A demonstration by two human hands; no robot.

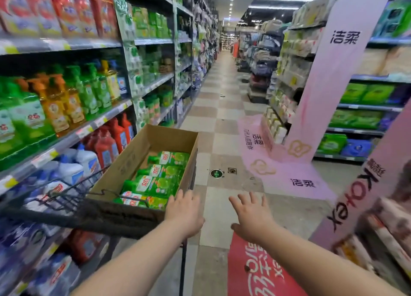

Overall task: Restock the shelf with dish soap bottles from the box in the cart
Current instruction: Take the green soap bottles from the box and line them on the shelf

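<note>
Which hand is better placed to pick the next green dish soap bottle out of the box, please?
Probably the left. The left hand is open at the near edge of the cardboard box, beside the green bottles; the right hand is open over the aisle floor, apart from the box.

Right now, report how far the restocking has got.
Done: the far end of the box is bare, though whether from shelving I cannot tell. In hand: nothing; left hand open at the box's near corner, right hand open over the floor. Left: several green bottles lie inside.
</note>
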